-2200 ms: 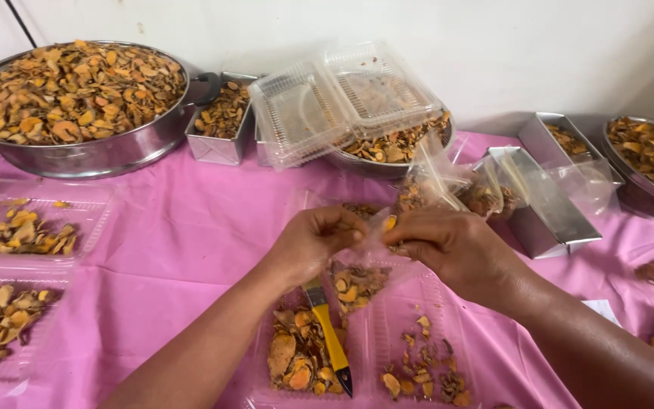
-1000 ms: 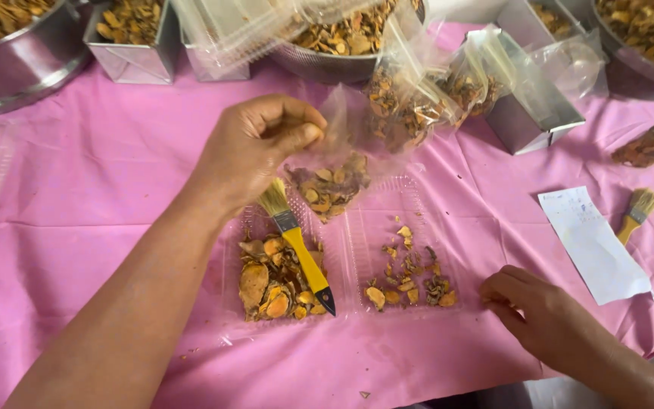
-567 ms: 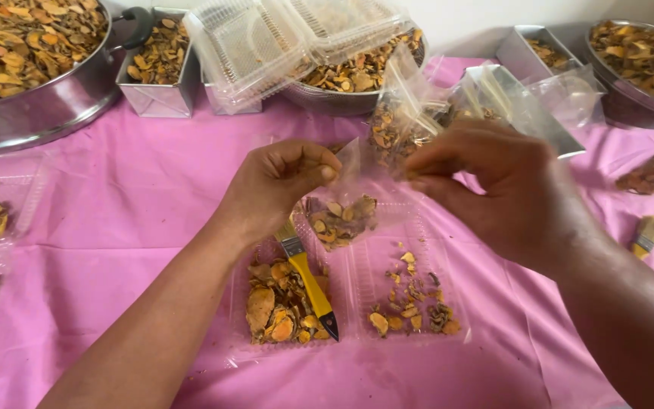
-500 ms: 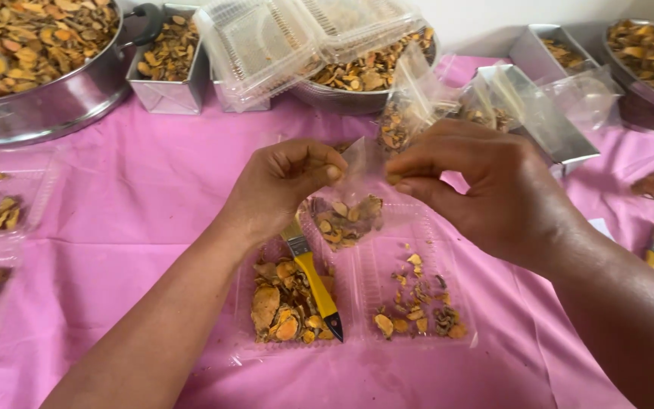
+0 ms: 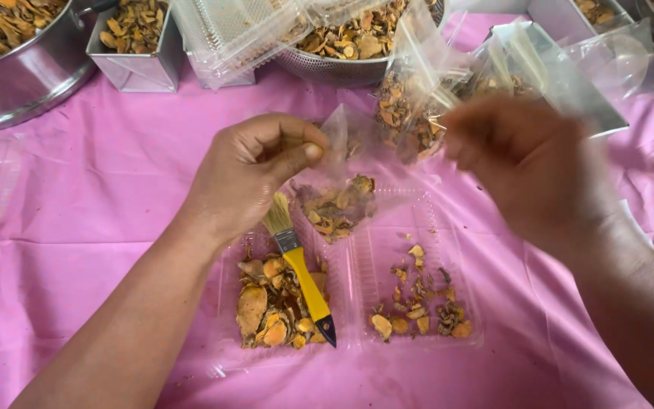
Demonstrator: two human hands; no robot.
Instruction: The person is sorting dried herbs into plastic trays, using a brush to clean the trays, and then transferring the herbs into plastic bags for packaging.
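Pink cloth (image 5: 100,197), smooth and faintly creased, covered the table under my hands. My left hand (image 5: 255,170) had thumb and forefinger pinched shut on the top edge of a small clear plastic bag (image 5: 338,178), thin and crinkled, which hung down over the middle of the cloth with a clump of dried orange-brown slices (image 5: 334,212) sagging in its bottom. My right hand (image 5: 527,163) was a blur just to the right of the bag; I could not tell whether its fingers were curled closed or spread, nor whether they touched the plastic.

Below the bag lay a clear hinged clamshell tray (image 5: 357,318), flat and glossy. Its left half held a heap of larger, rough, curled slices, and across that heap lay a small brush (image 5: 297,269) with pale bristles, a metal ferrule and a yellow handle tipped dark. Its right half held only a scatter of small crumbs and chips.

Along the far edge stood a wide steel basin (image 5: 24,76), a square metal tin (image 5: 134,57), a stack of clear empty trays (image 5: 236,34), a perforated steel colander (image 5: 342,64), and several filled clear bags (image 5: 418,98) leaning together.
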